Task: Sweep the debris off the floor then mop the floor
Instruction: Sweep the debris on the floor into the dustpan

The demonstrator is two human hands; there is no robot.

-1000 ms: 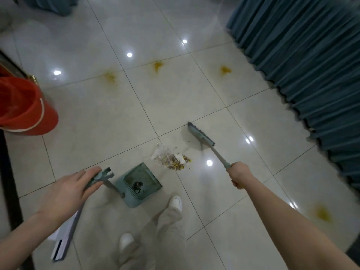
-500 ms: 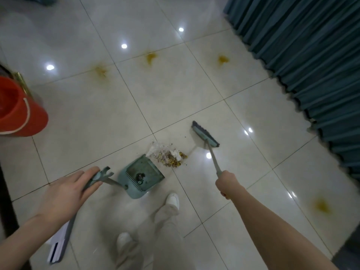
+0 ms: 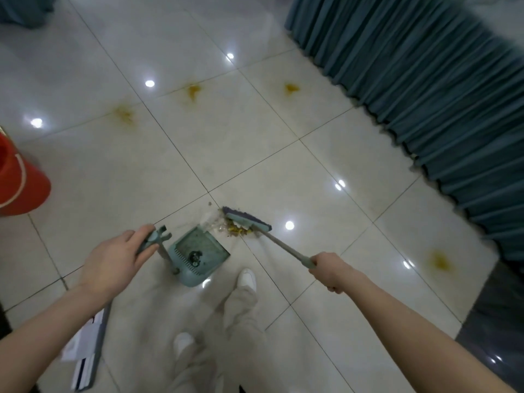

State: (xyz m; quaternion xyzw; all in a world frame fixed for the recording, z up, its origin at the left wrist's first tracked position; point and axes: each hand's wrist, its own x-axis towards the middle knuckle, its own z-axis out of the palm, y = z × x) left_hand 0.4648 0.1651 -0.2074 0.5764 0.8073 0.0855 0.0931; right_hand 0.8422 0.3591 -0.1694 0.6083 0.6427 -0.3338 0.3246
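A teal dustpan point(image 3: 198, 255) stands on the pale tiled floor point(image 3: 119, 177) just ahead of my feet. My left hand point(image 3: 113, 262) grips the top of its upright handle point(image 3: 154, 239). My right hand point(image 3: 330, 269) holds the grey handle of a small broom. The broom head point(image 3: 246, 219) lies against a pile of yellow and white debris point(image 3: 236, 229) at the mouth of the dustpan. A small dark object sits inside the pan.
A red bucket point(image 3: 19, 180) stands at the left edge. Teal curtains point(image 3: 425, 89) hang along the right. Several yellow-brown stains point(image 3: 194, 90) mark the tiles, one point(image 3: 439, 260) at the right. A flat mop head point(image 3: 85, 361) lies by my left forearm.
The broom head has swept left and towards me, pushing the debris up to the dustpan mouth. The dustpan and my left hand have held their place.
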